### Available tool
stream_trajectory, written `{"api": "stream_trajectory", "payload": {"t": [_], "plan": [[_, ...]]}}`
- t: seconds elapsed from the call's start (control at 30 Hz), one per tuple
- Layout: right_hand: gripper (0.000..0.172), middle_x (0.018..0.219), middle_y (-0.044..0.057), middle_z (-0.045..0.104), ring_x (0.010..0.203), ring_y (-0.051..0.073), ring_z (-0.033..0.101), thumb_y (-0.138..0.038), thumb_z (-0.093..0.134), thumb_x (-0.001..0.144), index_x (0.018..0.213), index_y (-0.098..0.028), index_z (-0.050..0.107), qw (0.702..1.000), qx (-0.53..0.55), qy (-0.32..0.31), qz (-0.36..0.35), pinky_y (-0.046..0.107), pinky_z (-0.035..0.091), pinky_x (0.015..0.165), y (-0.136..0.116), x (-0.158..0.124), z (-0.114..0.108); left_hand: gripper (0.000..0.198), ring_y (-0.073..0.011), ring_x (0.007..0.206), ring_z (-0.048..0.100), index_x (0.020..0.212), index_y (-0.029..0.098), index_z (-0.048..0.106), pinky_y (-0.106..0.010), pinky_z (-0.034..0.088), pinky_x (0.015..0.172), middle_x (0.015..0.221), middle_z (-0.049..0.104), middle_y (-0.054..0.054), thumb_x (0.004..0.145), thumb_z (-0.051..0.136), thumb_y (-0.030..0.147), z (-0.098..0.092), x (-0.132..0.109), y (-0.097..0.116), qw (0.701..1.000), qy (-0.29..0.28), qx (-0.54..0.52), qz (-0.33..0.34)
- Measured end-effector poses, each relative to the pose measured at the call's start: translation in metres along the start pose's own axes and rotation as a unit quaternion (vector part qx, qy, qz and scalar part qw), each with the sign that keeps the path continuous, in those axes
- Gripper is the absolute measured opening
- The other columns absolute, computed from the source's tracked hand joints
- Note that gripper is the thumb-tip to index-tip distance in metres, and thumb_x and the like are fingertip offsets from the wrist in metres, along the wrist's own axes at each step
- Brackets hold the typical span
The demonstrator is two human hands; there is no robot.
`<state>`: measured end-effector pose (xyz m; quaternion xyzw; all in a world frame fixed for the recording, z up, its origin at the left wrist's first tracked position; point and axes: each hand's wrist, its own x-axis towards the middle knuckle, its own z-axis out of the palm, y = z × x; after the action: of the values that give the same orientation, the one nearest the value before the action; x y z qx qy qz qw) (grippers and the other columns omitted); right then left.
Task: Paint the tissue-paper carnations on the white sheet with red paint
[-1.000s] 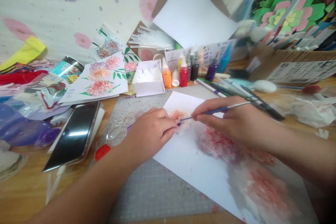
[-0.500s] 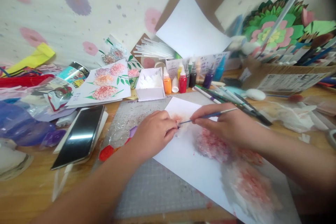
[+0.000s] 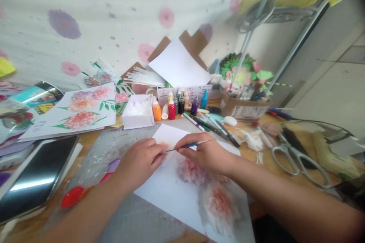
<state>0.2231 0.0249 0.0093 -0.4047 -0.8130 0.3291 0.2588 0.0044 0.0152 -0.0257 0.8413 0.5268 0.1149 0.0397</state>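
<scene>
A white sheet of paper (image 3: 176,193) with reddish-pink painted blooms lies on a grey cutting mat (image 3: 137,220). My right hand (image 3: 205,155) pinches a thin blue-handled paintbrush (image 3: 186,145), whose tip meets the fingertips of my left hand (image 3: 139,161). My left hand is curled, resting on the paper's left edge with its fingers pressed together at the brush tip; what they pinch there is too small to make out.
A row of small paint bottles (image 3: 172,108) and a white box (image 3: 138,112) stand behind the paper. Pens (image 3: 211,123) lie to the right, with scissors (image 3: 299,161) farther right. A phone (image 3: 34,178), a clear paint palette (image 3: 85,182) and a finished flower painting (image 3: 76,112) are at left.
The view has swung right and pulled back, so the scissors and a metal stand now show. Both hands keep their pose at the brush tip on the paper.
</scene>
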Motion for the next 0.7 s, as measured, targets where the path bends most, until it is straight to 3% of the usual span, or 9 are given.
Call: {"api": "stream_trajectory", "payload": {"t": [0.17, 0.3, 0.37, 0.57, 0.7], "plan": [[0.025, 0.095, 0.004, 0.067, 0.087, 0.013, 0.063, -0.037, 0.056, 0.093, 0.1, -0.015, 0.065, 0.995, -0.02, 0.102, 0.007, 0.035, 0.055, 0.084, 0.011, -0.016, -0.05, 0.026, -0.0218, 0.087, 0.06, 0.085, 0.022, 0.071, -0.034, 0.041, 0.076, 0.084, 0.063, -0.004, 0.093, 0.048, 0.029, -0.001, 0.0, -0.002, 1.0, -0.022, -0.002, -0.011], [0.035, 0.098, 0.005, 0.065, 0.087, 0.014, 0.063, -0.044, 0.051, 0.094, 0.109, -0.014, 0.061, 0.964, -0.014, 0.252, 0.08, 0.035, 0.055, 0.08, 0.039, -0.043, -0.104, 0.027, -0.0216, 0.088, 0.059, 0.084, 0.022, 0.07, -0.034, 0.039, 0.076, 0.084, 0.062, -0.003, 0.094, 0.046, 0.029, -0.003, -0.001, -0.001, 0.999, -0.036, -0.001, -0.018], [0.035, 0.102, 0.006, 0.065, 0.086, 0.013, 0.062, -0.045, 0.048, 0.095, 0.111, -0.016, 0.061, 0.952, -0.006, 0.281, 0.119, 0.033, 0.055, 0.079, 0.05, -0.056, -0.121, 0.028, -0.0216, 0.087, 0.059, 0.085, 0.022, 0.071, -0.034, 0.039, 0.076, 0.083, 0.062, -0.003, 0.094, 0.046, 0.029, -0.003, -0.002, -0.001, 0.999, -0.042, 0.0, -0.016], [0.037, 0.098, 0.005, 0.066, 0.085, 0.013, 0.062, -0.048, 0.049, 0.094, 0.104, -0.015, 0.063, 0.932, -0.056, 0.301, 0.193, 0.034, 0.054, 0.08, 0.051, -0.072, -0.126, 0.026, -0.0213, 0.086, 0.058, 0.082, 0.021, 0.071, -0.034, 0.039, 0.075, 0.082, 0.064, -0.004, 0.092, 0.047, 0.023, -0.006, -0.003, 0.002, 0.999, -0.035, -0.001, -0.007], [0.048, 0.084, 0.009, 0.072, 0.075, 0.018, 0.066, -0.058, 0.046, 0.089, 0.084, -0.017, 0.072, 0.931, -0.111, 0.294, 0.184, 0.032, 0.054, 0.072, 0.042, -0.063, -0.114, 0.021, -0.0195, 0.081, 0.059, 0.075, 0.021, 0.07, -0.032, 0.039, 0.073, 0.078, 0.064, -0.003, 0.087, 0.054, 0.018, -0.005, -0.007, 0.007, 0.999, 0.022, -0.021, 0.014]]}}
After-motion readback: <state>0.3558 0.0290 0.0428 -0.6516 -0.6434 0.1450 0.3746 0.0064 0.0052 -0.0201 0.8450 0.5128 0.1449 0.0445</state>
